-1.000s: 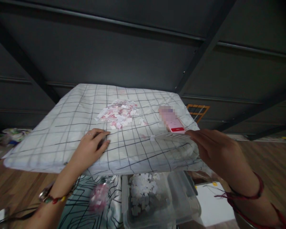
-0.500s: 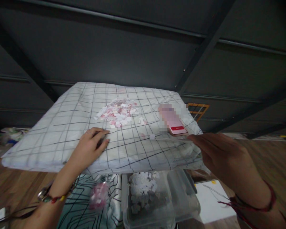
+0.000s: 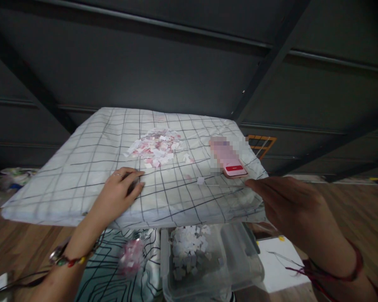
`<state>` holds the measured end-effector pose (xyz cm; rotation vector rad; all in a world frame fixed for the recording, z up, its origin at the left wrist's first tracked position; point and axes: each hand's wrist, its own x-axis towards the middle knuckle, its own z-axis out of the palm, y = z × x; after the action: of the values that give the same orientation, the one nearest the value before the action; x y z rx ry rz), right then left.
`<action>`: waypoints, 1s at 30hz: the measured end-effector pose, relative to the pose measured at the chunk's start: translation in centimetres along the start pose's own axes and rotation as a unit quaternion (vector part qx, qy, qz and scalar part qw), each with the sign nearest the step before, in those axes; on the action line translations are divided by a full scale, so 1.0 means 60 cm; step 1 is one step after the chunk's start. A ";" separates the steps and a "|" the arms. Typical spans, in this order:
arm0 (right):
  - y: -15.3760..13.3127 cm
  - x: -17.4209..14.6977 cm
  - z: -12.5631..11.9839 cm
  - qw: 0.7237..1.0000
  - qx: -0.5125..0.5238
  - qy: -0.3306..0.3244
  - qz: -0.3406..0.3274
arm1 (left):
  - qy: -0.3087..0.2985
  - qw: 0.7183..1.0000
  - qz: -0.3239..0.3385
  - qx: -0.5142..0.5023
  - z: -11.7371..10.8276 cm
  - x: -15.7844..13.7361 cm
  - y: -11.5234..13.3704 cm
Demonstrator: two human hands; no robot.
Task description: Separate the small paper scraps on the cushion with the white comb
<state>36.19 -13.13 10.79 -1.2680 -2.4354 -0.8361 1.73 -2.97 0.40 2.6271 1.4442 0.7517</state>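
My left hand (image 3: 121, 191) rests on the checked tablecloth (image 3: 91, 176), thumb and fingers curved with a gap between them and nothing visible inside. Just beyond its fingertips lies a pile of small white and pink paper scraps (image 3: 159, 147). A pink phone (image 3: 228, 157), partly pixelated, lies face up on the right of the cloth, with a red bar across its lower screen. Close to the phone's lower right corner, my right hand (image 3: 285, 203) has its fingers stretched out toward it. Whether they touch is unclear, and the thumb is mostly hidden. One white scrap (image 3: 200, 180) lies apart between the hands.
Below the table edge stands a clear plastic bin (image 3: 225, 268) with white scraps inside. Left of it, a pink plastic packet (image 3: 131, 258) lies on teal patterned fabric (image 3: 103, 268). A white sheet (image 3: 279, 268) is at the right. A dark panelled wall (image 3: 151, 71) stands behind the table.
My right hand has shifted very slightly left along the phone's lower corner. My left hand, the phone and the scrap pile stay in place.
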 end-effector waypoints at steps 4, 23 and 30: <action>0.002 0.008 0.006 1.000 0.002 0.012 0.002 | 0.000 1.000 0.000 0.003 0.000 0.000 -0.001; 0.008 0.017 0.023 1.000 -0.014 0.013 0.013 | -0.008 1.000 -0.018 -0.011 0.001 0.000 -0.001; 0.003 0.015 0.013 1.000 -0.012 0.013 0.005 | -0.007 1.000 -0.023 -0.017 -0.001 0.000 0.002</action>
<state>35.83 -11.96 10.69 -1.2693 -2.4032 -0.8749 1.79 -3.01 0.49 2.5606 1.4693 0.7438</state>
